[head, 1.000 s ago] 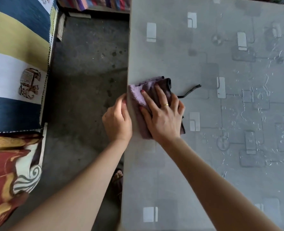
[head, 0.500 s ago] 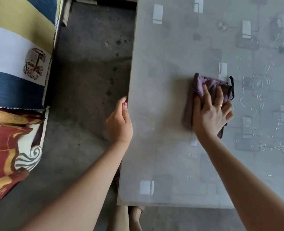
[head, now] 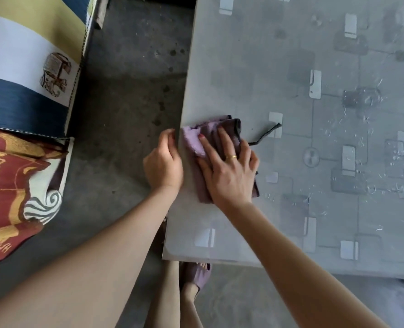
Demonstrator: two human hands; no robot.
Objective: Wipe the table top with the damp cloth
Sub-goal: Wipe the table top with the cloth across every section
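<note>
Head view: looking down on the left edge of a grey patterned table top (head: 314, 185), concrete floor (head: 130, 91) to the left.
Cloth: folded purple damp terry cloth (head: 196, 138) lying flat on the table top, its left end right at the left edge, a thin dark loop (head: 265, 134) trailing to the right.
Right hand: right hand (head: 229, 171) pressed flat on the cloth, fingers (head: 227, 140) straight and spread, gold ring (head: 231, 157) on one of them.
Left hand: left hand (head: 164, 162) held against the left edge just beside the cloth, fingers curved and close together, apparently cupped below the rim; whether holding anything cannot be told.
Doing it well: keep the palm weight even, sweep fully off the edge so crumbs fall into the cupped hand, overlap each pass, refold once a face looks dirty.
Still to wipe: probably the far and right areas, where pale scuffs and specks (head: 366, 119) show.
Change from half a second ago: cloth and right hand back at the left edge from further right on the table; left hand now touching the edge beside the cloth.
Surroundings: striped blue, white and yellow fabric (head: 25, 67) and red-and-gold printed fabric (head: 9, 192) at left.
</note>
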